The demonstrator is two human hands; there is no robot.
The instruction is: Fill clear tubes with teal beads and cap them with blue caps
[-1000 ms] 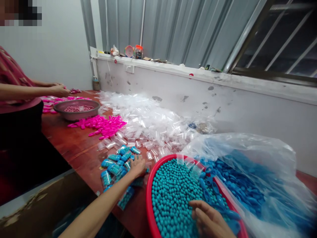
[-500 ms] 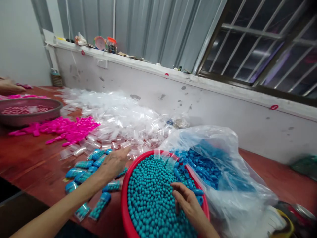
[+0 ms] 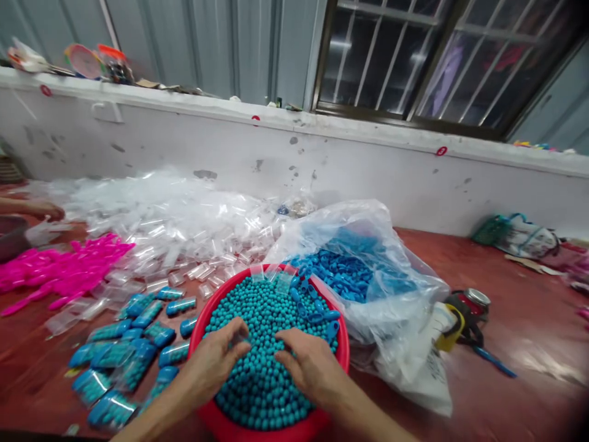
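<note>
A red basin (image 3: 341, 356) full of small teal beads (image 3: 264, 316) stands in front of me. Over the beads, at the left, my left hand (image 3: 216, 356) is held with curved fingers and the thumb apart; I make out nothing in it. Facing it is my right hand (image 3: 310, 362), also curved, its thumb apart from the fingers and nothing visible between them. Several clear tubes (image 3: 286, 282) and blue caps (image 3: 317, 307) lie on the beads at the basin's far side. Left of the basin, filled tubes with blue caps (image 3: 150, 313) lie heaped on the table.
Empty clear tubes (image 3: 184, 215) are piled along the wall. Bright pink pieces (image 3: 87, 264) lie left, near another person's hand (image 3: 48, 210). A clear plastic bag (image 3: 396, 276) of blue caps touches the basin's right side. Beyond it lies a dark object with a metal lid (image 3: 476, 301).
My view has turned to the right. My left hand has moved from the filled tubes to above the beads. My right hand remains over the basin.
</note>
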